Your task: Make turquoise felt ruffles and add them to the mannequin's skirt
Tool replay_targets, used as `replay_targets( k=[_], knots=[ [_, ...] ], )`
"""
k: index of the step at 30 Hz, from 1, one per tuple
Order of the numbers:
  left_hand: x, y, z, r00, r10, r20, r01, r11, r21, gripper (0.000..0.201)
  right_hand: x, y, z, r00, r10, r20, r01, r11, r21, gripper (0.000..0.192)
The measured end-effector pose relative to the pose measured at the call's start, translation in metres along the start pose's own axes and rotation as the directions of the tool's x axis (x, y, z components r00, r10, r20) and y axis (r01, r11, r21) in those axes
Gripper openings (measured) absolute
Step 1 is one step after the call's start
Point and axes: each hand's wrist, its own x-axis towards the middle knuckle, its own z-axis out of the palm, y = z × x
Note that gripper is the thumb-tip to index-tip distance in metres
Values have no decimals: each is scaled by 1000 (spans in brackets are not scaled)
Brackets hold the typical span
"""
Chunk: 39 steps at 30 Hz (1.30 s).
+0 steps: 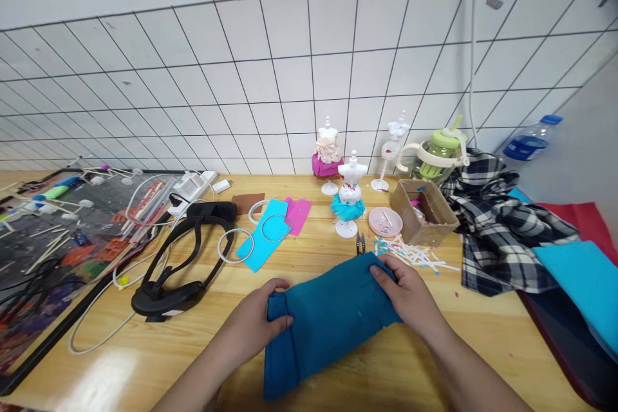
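A dark teal piece of fabric (338,315) is stretched between my two hands above the front of the table, with a folded strip along its left side. My left hand (261,318) grips that folded edge, thumb on top. At the upper right corner my right hand (403,286) pinches the cloth between thumb and fingers. Just beyond the fabric lies a pair of small black thread snips (360,243), partly hidden. Behind them stands a mini dress form (351,174) wearing a turquoise ruffled skirt (347,207).
Two more mini dress forms stand near the tiled wall. A pink dish (385,222), a cardboard box (425,215) and paper-like strips (410,253) sit right of centre. Leftward are metal rings (235,245), bright fabric pieces and a black headset (168,299). Plaid cloth (502,232) lies right.
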Motion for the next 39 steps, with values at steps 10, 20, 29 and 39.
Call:
replay_targets(
  k=[10, 20, 29, 39],
  knots=[
    [57, 59, 4, 719, 369, 589, -207, 923, -325, 53, 8, -48, 23, 914, -245, 323, 341, 897, -282, 22],
    [51, 13, 19, 758, 174, 629, 230, 831, -507, 39, 50, 7, 11, 993, -48, -108, -71, 486, -871, 36],
    [60, 1, 39, 816, 170, 553, 190, 824, -533, 42, 58, 3, 19, 979, 120, -164, -194, 310, -931, 24],
    [59, -1, 36, 812, 160, 562, 290, 724, -626, 44, 13, 15, -18, 985, -159, -72, 12, 477, -879, 23]
  ],
)
